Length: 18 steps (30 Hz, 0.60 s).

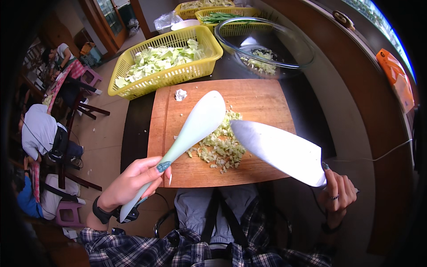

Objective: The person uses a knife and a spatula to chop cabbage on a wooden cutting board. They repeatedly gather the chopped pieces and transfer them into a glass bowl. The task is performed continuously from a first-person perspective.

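My left hand [136,182] is closed around the handle of a pale green and white plastic rice paddle [201,121], its broad end above the board. In my right hand [340,192] is a wide-bladed kitchen knife [280,150], its tip pointing left. Between the two tools, finely chopped cabbage [223,150] lies in a loose heap on the wooden cutting board [267,103]. A small crumpled white piece [180,95] rests near the board's upper left. Beyond the board, a large glass bowl [283,68] holds some chopped cabbage [262,63].
Cut cabbage leaves [160,60] fill a yellow plastic basket [170,75] behind the board. Another yellow basket [230,26] holds long green stalks [222,17]. An orange packet [395,78] lies on the right ledge. Several people sit at left, near pink stools [69,213].
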Each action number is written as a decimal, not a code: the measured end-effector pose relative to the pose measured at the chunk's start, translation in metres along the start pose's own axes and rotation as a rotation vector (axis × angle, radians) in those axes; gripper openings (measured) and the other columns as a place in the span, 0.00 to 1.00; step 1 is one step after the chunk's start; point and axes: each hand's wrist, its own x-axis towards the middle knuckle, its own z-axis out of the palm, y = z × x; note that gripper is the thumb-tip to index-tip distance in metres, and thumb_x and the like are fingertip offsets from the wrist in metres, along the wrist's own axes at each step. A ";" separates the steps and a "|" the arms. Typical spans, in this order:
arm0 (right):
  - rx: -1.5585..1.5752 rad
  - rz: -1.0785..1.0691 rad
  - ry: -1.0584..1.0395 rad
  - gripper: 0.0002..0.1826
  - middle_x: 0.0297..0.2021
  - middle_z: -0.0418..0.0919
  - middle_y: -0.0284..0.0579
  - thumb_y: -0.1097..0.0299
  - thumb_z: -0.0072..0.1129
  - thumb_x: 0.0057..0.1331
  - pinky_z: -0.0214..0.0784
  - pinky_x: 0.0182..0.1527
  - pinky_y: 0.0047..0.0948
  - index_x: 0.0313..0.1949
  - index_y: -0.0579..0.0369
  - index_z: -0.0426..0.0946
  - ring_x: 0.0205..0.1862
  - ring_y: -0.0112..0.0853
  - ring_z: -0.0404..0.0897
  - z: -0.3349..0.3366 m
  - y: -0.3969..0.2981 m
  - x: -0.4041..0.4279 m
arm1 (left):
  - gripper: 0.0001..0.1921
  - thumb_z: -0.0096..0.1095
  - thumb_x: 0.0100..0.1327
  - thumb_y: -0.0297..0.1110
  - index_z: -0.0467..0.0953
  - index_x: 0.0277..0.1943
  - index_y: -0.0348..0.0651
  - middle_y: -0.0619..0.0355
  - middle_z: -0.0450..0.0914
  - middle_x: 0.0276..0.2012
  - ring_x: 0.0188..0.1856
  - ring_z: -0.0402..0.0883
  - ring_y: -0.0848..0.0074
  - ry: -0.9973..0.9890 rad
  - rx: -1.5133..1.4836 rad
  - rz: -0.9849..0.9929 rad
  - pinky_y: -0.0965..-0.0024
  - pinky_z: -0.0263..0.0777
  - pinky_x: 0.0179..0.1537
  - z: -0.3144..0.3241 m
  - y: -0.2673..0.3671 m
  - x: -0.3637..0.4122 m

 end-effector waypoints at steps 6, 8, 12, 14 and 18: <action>0.685 0.523 -0.097 0.09 0.21 0.76 0.41 0.75 0.51 0.60 0.61 0.20 0.18 0.39 0.64 0.75 0.18 0.23 0.72 0.000 -0.012 0.010 | 0.15 0.39 0.71 0.40 0.66 0.41 0.34 0.67 0.60 0.12 0.11 0.57 0.88 -0.112 -0.237 -0.043 0.85 0.53 0.14 -0.005 -0.013 0.001; 1.173 0.950 -0.227 0.08 0.20 0.76 0.40 0.75 0.51 0.62 0.57 0.19 0.16 0.40 0.65 0.73 0.16 0.19 0.68 -0.007 -0.022 0.015 | 0.15 0.37 0.71 0.40 0.64 0.41 0.34 0.66 0.60 0.11 0.08 0.55 0.87 -0.211 -0.611 -0.118 0.84 0.51 0.10 -0.009 -0.020 -0.001; 1.660 1.226 -0.518 0.14 0.17 0.70 0.36 0.65 0.43 0.69 0.46 0.15 0.13 0.39 0.65 0.71 0.13 0.13 0.59 -0.008 -0.027 0.030 | 0.15 0.33 0.71 0.42 0.57 0.37 0.38 0.64 0.60 0.09 0.03 0.55 0.86 -0.424 -1.104 -0.064 0.84 0.50 0.05 -0.008 -0.037 -0.002; 1.804 1.322 -0.610 0.14 0.16 0.68 0.35 0.65 0.42 0.69 0.46 0.15 0.13 0.40 0.65 0.70 0.13 0.13 0.58 -0.005 -0.029 0.036 | 0.15 0.32 0.72 0.43 0.56 0.36 0.39 0.64 0.60 0.08 0.03 0.56 0.86 -0.461 -1.217 -0.015 0.84 0.50 0.04 -0.007 -0.043 -0.005; 1.879 1.237 -0.750 0.13 0.17 0.66 0.34 0.67 0.43 0.69 0.47 0.16 0.15 0.41 0.66 0.70 0.14 0.15 0.58 0.002 -0.033 0.041 | 0.15 0.32 0.72 0.43 0.56 0.36 0.38 0.64 0.60 0.08 0.03 0.56 0.86 -0.494 -1.179 0.001 0.83 0.51 0.03 -0.011 -0.046 -0.012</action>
